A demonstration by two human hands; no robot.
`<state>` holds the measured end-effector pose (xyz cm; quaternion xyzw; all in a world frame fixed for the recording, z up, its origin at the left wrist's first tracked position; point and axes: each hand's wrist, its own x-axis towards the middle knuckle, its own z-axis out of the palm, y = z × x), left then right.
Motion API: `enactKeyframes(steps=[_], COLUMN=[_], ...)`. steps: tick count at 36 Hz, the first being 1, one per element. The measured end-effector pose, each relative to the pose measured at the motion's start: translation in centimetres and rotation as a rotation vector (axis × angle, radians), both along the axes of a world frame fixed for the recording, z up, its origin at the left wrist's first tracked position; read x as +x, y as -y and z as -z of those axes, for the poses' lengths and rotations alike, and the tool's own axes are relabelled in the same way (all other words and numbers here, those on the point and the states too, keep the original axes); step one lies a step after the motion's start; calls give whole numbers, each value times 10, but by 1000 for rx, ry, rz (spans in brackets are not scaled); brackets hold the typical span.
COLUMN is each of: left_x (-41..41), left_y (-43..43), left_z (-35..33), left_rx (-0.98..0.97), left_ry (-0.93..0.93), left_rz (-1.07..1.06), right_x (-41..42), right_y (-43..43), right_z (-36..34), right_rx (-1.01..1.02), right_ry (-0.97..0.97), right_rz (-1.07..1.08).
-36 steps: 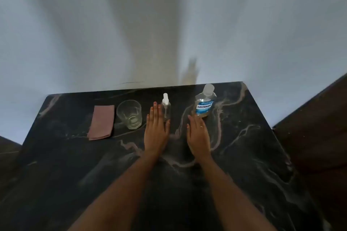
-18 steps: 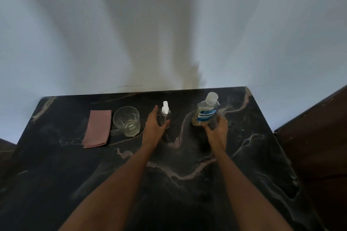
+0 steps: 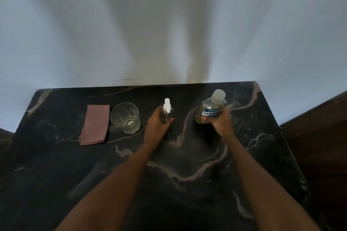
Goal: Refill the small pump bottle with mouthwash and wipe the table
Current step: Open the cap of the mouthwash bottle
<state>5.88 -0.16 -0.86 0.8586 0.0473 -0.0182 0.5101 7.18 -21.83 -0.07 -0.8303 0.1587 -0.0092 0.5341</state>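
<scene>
A dark marble table (image 3: 262,155) stands against a pale, shadow-streaked wall (image 3: 75,24).

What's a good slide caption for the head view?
Left hand grips small pump bottle, right hand grips Listerine bottle.

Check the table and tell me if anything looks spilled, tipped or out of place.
Nothing stands out. No spill shows on the marble table. The pink cloth lies flat beside the upright glass. The left hand holds the small pump bottle; the right hand holds the capped mouthwash bottle, tilted slightly.
</scene>
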Motion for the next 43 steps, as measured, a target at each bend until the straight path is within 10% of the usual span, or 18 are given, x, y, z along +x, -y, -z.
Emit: enactKeyframes(steps=[43], left_x=[-205], left_y=[4], left_z=[-12], left_rx=[-101], left_ry=[-14], left_rz=[150], right_x=[-222], right_y=[-5], right_z=[1], right_rx=[17], right_ry=[22], right_rz=[49])
